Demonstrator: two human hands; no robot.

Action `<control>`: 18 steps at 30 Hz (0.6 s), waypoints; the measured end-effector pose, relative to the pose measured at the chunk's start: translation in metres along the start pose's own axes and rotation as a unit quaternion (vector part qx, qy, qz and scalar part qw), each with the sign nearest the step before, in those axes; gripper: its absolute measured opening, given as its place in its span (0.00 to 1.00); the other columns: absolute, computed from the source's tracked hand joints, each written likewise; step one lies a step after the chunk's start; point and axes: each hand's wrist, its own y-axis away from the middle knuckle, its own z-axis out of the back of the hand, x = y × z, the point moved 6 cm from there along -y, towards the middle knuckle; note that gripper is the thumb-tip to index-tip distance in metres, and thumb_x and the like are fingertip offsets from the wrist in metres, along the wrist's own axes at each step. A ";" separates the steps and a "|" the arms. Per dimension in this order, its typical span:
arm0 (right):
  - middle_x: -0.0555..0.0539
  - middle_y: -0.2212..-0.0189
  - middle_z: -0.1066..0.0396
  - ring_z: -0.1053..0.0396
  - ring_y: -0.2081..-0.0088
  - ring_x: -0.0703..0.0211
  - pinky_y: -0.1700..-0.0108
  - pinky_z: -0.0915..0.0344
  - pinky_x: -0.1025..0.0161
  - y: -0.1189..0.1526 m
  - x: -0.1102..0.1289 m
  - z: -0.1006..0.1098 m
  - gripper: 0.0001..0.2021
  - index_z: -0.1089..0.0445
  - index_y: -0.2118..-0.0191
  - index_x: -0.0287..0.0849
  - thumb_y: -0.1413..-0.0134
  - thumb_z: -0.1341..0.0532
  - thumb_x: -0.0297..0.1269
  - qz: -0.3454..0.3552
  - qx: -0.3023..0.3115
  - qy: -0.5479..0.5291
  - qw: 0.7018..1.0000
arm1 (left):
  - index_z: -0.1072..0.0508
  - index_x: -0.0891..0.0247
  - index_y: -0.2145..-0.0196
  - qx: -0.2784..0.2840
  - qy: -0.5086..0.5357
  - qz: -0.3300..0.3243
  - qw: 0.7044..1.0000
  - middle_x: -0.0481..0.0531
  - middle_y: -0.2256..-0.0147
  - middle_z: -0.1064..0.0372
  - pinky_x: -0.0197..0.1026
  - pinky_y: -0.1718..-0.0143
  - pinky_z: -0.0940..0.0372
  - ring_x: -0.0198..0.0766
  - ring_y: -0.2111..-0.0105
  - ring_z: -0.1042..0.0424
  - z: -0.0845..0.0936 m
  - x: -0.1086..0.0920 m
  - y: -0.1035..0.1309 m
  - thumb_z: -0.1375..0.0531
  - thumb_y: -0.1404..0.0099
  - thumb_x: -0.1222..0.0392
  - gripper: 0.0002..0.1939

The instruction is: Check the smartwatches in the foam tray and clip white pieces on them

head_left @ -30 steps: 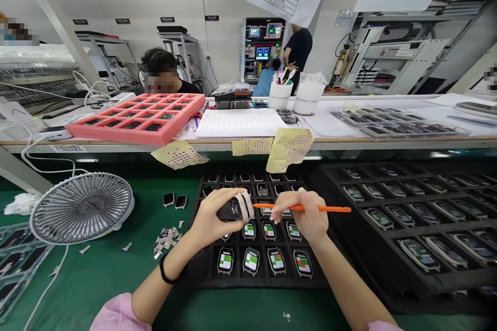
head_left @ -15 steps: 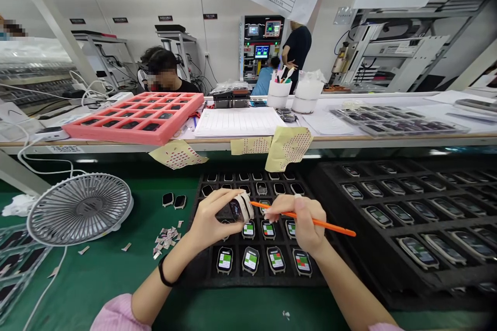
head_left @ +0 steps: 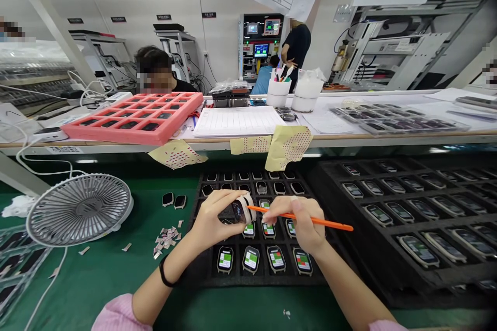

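Watch (head_left: 238, 210) within left grip (head_left: 209, 221)

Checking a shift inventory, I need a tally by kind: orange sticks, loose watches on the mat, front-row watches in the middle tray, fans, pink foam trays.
Slim orange stick in the right hand: 1
Loose dark-screened watches: 2
Front-row watches with lit screens: 4
Round grey slatted fan: 1
Pink foam compartment tray: 1
Total: 9
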 end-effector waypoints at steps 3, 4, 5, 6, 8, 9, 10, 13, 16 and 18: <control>0.45 0.79 0.26 0.30 0.77 0.58 0.75 0.32 0.60 0.000 0.000 0.000 0.25 0.21 0.67 0.42 0.32 0.55 0.38 -0.005 -0.006 0.010 1.000 | 0.28 0.60 0.52 0.001 0.000 0.000 1.000 0.56 0.58 0.25 0.47 0.58 0.31 0.46 0.59 0.26 0.001 -0.001 0.000 0.40 0.51 0.71 0.27; 0.45 0.78 0.26 0.30 0.77 0.58 0.75 0.32 0.60 0.000 0.000 0.000 0.25 0.21 0.67 0.42 0.32 0.55 0.38 -0.006 -0.006 0.013 1.000 | 0.28 0.60 0.52 0.000 0.000 -0.003 1.000 0.56 0.58 0.25 0.46 0.58 0.31 0.46 0.59 0.26 0.001 -0.002 0.000 0.40 0.51 0.71 0.27; 0.45 0.78 0.26 0.30 0.77 0.58 0.75 0.32 0.60 0.000 0.000 -0.001 0.25 0.21 0.67 0.42 0.32 0.56 0.38 -0.005 -0.004 0.016 1.000 | 0.28 0.60 0.51 -0.003 -0.001 -0.006 1.000 0.56 0.58 0.25 0.46 0.59 0.31 0.46 0.59 0.26 0.001 -0.002 0.000 0.39 0.51 0.71 0.27; 0.45 0.78 0.26 0.30 0.77 0.58 0.75 0.32 0.60 0.000 0.000 -0.002 0.25 0.21 0.67 0.42 0.32 0.56 0.38 -0.003 -0.002 0.018 1.000 | 0.28 0.60 0.51 -0.005 -0.002 -0.010 1.000 0.56 0.58 0.25 0.46 0.59 0.31 0.46 0.60 0.26 0.001 -0.002 0.001 0.39 0.51 0.71 0.27; 0.45 0.78 0.26 0.30 0.78 0.58 0.75 0.33 0.60 0.001 0.001 -0.003 0.25 0.21 0.67 0.42 0.32 0.56 0.37 0.005 0.000 0.022 1.000 | 0.29 0.60 0.51 -0.009 -0.003 -0.020 1.000 0.56 0.58 0.25 0.46 0.59 0.31 0.45 0.60 0.26 0.001 -0.001 0.002 0.39 0.50 0.72 0.27; 0.45 0.78 0.26 0.30 0.78 0.58 0.76 0.33 0.60 0.001 0.000 -0.004 0.25 0.21 0.67 0.42 0.32 0.56 0.37 0.008 -0.001 0.025 1.000 | 0.29 0.60 0.50 -0.011 -0.004 -0.024 1.000 0.56 0.58 0.25 0.45 0.59 0.31 0.45 0.60 0.26 0.000 0.000 0.002 0.39 0.50 0.72 0.27; 0.45 0.78 0.26 0.30 0.78 0.59 0.75 0.34 0.61 0.001 0.000 -0.004 0.25 0.21 0.67 0.42 0.32 0.56 0.37 0.011 0.001 0.029 1.000 | 0.29 0.61 0.50 -0.011 -0.004 -0.026 1.000 0.56 0.57 0.25 0.45 0.59 0.31 0.44 0.60 0.26 0.000 0.001 0.003 0.38 0.50 0.72 0.28; 0.46 0.79 0.26 0.30 0.77 0.58 0.73 0.33 0.60 0.002 -0.003 -0.001 0.24 0.22 0.68 0.43 0.33 0.55 0.37 0.024 -0.003 0.041 0.999 | 0.30 0.60 0.49 0.001 -0.010 -0.013 1.000 0.56 0.56 0.26 0.46 0.57 0.31 0.45 0.58 0.27 -0.003 0.005 0.003 0.37 0.50 0.71 0.28; 0.46 0.79 0.25 0.28 0.77 0.56 0.70 0.32 0.57 0.000 -0.008 0.008 0.24 0.24 0.71 0.43 0.33 0.54 0.41 0.018 -0.071 0.047 0.996 | 0.30 0.61 0.49 0.014 -0.011 0.004 1.000 0.57 0.55 0.27 0.47 0.55 0.30 0.46 0.56 0.27 -0.003 0.008 0.002 0.37 0.49 0.70 0.27; 0.45 0.76 0.23 0.26 0.72 0.54 0.66 0.31 0.56 -0.003 -0.019 0.007 0.20 0.29 0.75 0.44 0.36 0.48 0.44 -0.044 -0.100 0.060 0.992 | 0.30 0.61 0.50 0.012 -0.019 0.003 1.000 0.58 0.54 0.28 0.49 0.53 0.31 0.47 0.54 0.28 -0.002 0.009 0.001 0.38 0.49 0.70 0.26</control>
